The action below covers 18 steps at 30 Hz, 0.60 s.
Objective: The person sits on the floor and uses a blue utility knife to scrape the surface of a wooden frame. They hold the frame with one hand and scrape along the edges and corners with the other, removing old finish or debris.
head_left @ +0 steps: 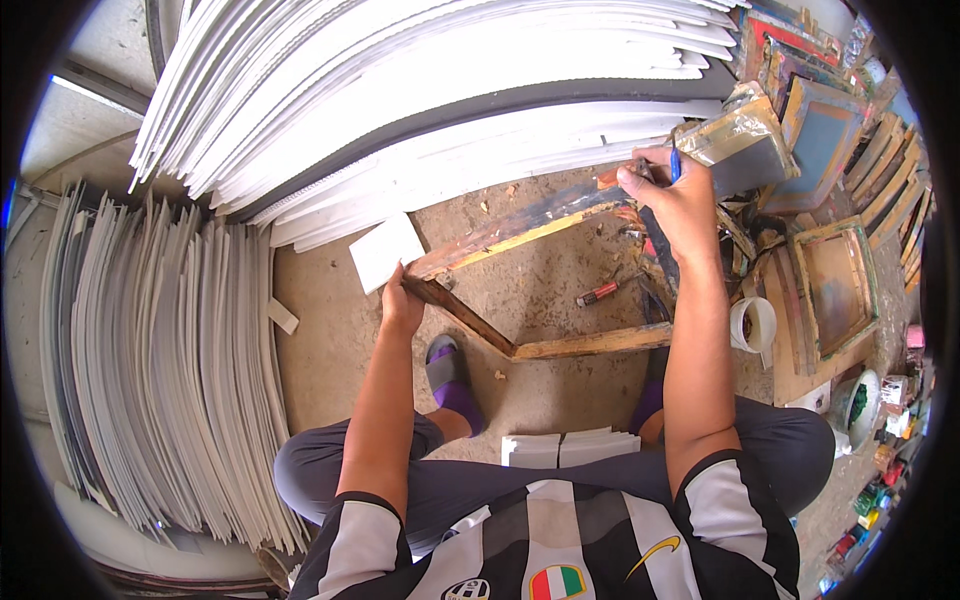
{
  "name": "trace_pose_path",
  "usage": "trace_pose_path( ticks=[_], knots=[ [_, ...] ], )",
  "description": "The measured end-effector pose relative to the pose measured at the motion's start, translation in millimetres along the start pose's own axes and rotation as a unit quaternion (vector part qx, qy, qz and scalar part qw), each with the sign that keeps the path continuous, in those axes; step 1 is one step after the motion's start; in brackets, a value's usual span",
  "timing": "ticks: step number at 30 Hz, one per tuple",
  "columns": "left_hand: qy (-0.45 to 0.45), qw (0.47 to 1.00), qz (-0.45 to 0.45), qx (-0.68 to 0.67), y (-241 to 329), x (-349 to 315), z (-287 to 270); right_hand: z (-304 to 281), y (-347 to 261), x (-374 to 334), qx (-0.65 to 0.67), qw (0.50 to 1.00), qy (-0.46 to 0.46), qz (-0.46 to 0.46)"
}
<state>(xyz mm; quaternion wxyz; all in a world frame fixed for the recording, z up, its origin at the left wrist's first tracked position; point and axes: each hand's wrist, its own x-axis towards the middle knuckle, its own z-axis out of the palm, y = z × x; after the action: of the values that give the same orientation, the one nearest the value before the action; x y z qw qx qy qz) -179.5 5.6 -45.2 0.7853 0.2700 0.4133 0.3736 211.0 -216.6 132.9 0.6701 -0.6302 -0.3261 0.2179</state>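
Between my hands, above the floor, is a worn, paint-stained wooden frame (530,225) with an open middle. My left hand (402,305) is closed on its left corner, fingers and thumb pinching the wood. At the far right corner, my right hand (682,205) grips the frame with its thumb on top. A slim blue tool, perhaps a pen (675,163), sticks up among the right fingers; its lower part is hidden. Just beyond my left hand sits a white square piece of board (387,252). A red and black tool (598,293) lies on the floor, seen through the frame.
White boards (450,125) are stacked along the far side, and upright sheets (160,370) crowd the left. To the right are a white mug (752,325), a small framed screen (835,285), more frames and paint containers. Cut white pieces (570,450) lie between my legs.
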Motion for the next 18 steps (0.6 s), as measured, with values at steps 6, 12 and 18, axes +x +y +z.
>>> trace_pose_path(
  ticks=[6, 12, 18],
  knots=[
    [-0.023, 0.998, 0.057, 0.014, 6, 7, 1, 15, -33, -18, -0.048, 0.997, 0.019, -0.050],
    [0.094, 0.984, -0.020, 0.149, 23, -9, 88, 36, -63, -50, -0.042, 0.992, 0.032, -0.116],
    [-0.024, 0.997, -0.041, 0.063, 38, -15, 135, 47, -99, -85, -0.134, 0.974, -0.119, -0.135]
  ],
)
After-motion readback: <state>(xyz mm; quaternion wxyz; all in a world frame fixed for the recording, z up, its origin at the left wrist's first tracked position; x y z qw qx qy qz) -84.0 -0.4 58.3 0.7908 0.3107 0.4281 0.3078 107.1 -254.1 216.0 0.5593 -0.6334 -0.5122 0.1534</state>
